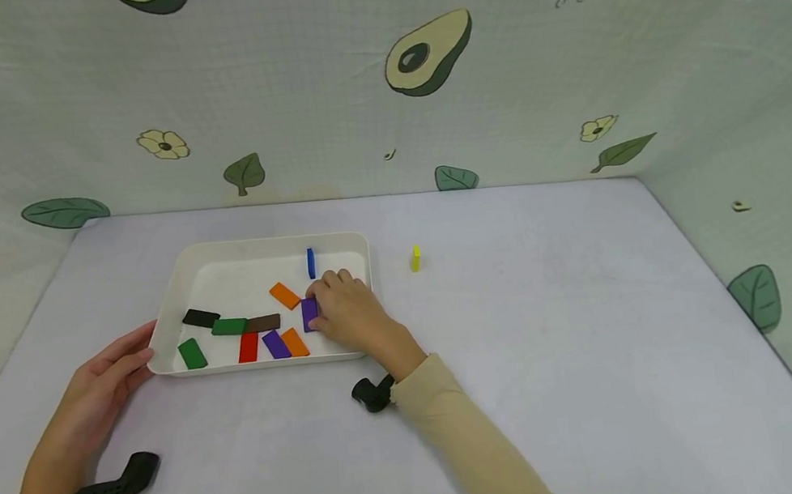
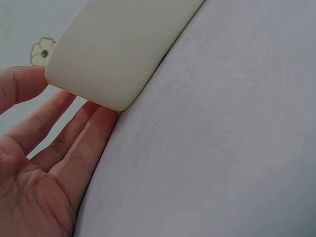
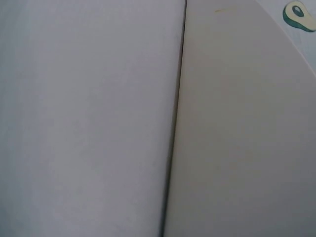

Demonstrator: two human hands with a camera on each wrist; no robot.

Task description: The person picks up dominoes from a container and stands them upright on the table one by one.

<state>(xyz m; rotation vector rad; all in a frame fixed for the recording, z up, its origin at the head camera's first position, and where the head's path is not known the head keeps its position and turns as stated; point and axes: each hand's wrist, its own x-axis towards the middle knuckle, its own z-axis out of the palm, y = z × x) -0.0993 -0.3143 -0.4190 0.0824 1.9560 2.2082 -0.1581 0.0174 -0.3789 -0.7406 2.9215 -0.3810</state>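
Observation:
My right hand point(image 1: 352, 311) reaches into a white tray point(image 1: 238, 253) and pinches a purple domino point(image 1: 309, 314) near the tray's right end. The hand covers part of that domino. In the right wrist view only the tray's outer wall point(image 3: 242, 133) shows; hand and domino are out of sight there. My left hand point(image 1: 104, 386) touches the tray's left end, thumb and fairly straight fingers against its corner point(image 2: 98, 74) in the left wrist view. Close to the right fingers, an orange domino point(image 1: 285, 295) lies flat and a blue domino point(image 1: 311, 263) stands on edge.
More dominoes lie in the tray: black point(image 1: 201, 317), green point(image 1: 192, 354), brown point(image 1: 262, 323), red point(image 1: 248, 348), a second purple one point(image 1: 276, 344) and a second orange one point(image 1: 295, 342). A yellow domino point(image 1: 415, 259) stands on the white table point(image 1: 597, 338), right of the tray.

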